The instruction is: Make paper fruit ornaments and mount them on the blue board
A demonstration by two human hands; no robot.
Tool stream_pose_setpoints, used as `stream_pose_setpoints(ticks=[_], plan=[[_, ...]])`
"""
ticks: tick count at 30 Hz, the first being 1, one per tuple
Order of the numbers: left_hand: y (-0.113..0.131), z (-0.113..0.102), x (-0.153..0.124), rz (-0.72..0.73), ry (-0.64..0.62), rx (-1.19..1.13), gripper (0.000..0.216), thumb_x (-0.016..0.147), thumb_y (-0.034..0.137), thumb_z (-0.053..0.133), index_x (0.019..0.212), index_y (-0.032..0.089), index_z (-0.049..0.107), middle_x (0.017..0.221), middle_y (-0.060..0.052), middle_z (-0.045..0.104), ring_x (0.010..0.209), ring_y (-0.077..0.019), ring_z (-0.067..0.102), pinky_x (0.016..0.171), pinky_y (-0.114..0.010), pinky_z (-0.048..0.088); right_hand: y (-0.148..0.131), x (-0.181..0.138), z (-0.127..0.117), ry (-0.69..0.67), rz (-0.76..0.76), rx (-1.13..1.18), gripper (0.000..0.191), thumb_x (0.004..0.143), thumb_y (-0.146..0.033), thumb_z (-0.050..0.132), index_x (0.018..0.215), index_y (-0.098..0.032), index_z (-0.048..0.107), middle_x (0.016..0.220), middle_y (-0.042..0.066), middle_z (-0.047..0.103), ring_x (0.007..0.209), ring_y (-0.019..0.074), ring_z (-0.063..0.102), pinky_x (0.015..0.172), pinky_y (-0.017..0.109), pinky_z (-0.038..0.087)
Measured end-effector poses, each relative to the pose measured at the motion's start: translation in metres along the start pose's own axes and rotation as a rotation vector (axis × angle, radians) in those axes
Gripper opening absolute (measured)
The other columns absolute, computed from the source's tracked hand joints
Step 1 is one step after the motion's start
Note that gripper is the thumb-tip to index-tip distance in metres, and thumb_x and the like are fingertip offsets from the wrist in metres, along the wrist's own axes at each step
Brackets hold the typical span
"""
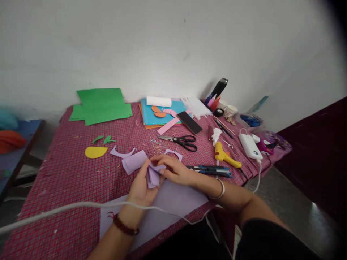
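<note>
Between my two hands is a small stack of folded purple paper [153,177]. My left hand [142,186] grips it from the left, thumb along its edge. From the right, the fingers of my right hand [176,170] pinch its upper edge. A curled piece of purple paper [134,161] lies just left of my fingers, and a large purple sheet [176,202] is spread beneath my hands. Purple offcuts [122,153] rest close by. Scissors [180,141] with black handles lie beyond my right hand.
A white cable [81,204] crosses above my left wrist. Rightward are a yellow glue gun [225,155], a blue-and-black tool [213,170] and a white power bank [249,145]. Green sheets [103,106], a yellow paper piece [95,152] and a dark phone [189,122] lie farther back.
</note>
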State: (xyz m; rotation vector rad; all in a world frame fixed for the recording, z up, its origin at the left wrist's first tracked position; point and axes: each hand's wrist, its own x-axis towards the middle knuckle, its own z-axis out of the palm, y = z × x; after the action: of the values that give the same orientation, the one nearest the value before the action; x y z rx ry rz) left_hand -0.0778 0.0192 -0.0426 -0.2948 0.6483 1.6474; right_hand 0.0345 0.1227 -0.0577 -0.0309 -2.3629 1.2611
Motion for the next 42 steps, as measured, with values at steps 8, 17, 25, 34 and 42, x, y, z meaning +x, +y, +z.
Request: stream_pose_setpoints(ticks=[8, 17, 25, 34, 42], plan=[[0.006, -0.001, -0.009, -0.098, -0.016, 0.05, 0.041, 0.098, 0.047, 0.038, 0.101, 0.016, 0.065, 0.095, -0.01, 0.074, 0.086, -0.022, 0.072, 0.076, -0.039, 0.06, -0.006, 0.003, -0.014, 0.148, 0.001, 0.01, 0.005, 0.09, -0.018, 0.055, 0.093, -0.017, 0.058, 0.11, 0.01, 0.063, 0.107, 0.0178, 0.059, 0.095, 0.036, 0.047], [0.001, -0.01, -0.01, 0.0, -0.238, 0.312, 0.019, 0.089, 0.033, 0.059, 0.087, 0.013, 0.061, 0.067, -0.003, 0.058, 0.047, -0.0072, 0.047, 0.035, -0.013, 0.034, 0.012, 0.007, -0.009, 0.308, 0.48, 0.597, 0.03, 0.084, -0.044, 0.063, 0.086, -0.015, 0.058, 0.071, -0.002, 0.059, 0.062, 0.0091, 0.056, 0.056, 0.021, 0.048], [0.008, 0.007, 0.0, 0.361, -0.046, 0.505, 0.018, 0.081, 0.029, 0.069, 0.081, 0.015, 0.058, 0.059, 0.005, 0.049, 0.041, -0.0052, 0.04, 0.032, -0.013, 0.029, 0.021, 0.011, -0.01, 0.291, 0.502, 0.659, 0.018, 0.087, -0.032, 0.056, 0.086, -0.015, 0.057, 0.062, -0.004, 0.056, 0.05, 0.007, 0.053, 0.049, 0.018, 0.044], [-0.012, 0.049, 0.014, 0.277, 0.09, 0.292, 0.042, 0.1, 0.043, 0.037, 0.083, 0.013, 0.061, 0.075, -0.005, 0.066, 0.067, -0.0123, 0.065, 0.06, -0.023, 0.055, 0.014, 0.007, -0.027, 0.438, 0.031, -0.196, 0.023, 0.094, -0.018, 0.048, 0.105, -0.016, 0.068, 0.092, 0.005, 0.062, 0.085, 0.0145, 0.057, 0.078, 0.028, 0.045], [0.001, 0.052, 0.024, 0.245, 0.084, 0.479, 0.037, 0.101, 0.029, 0.032, 0.109, 0.014, 0.064, 0.092, -0.007, 0.071, 0.074, -0.0142, 0.068, 0.066, -0.027, 0.057, 0.002, 0.004, -0.026, 0.214, -0.074, -0.288, 0.036, 0.083, -0.025, 0.067, 0.118, -0.017, 0.064, 0.113, 0.01, 0.062, 0.102, 0.0208, 0.057, 0.089, 0.036, 0.046]])
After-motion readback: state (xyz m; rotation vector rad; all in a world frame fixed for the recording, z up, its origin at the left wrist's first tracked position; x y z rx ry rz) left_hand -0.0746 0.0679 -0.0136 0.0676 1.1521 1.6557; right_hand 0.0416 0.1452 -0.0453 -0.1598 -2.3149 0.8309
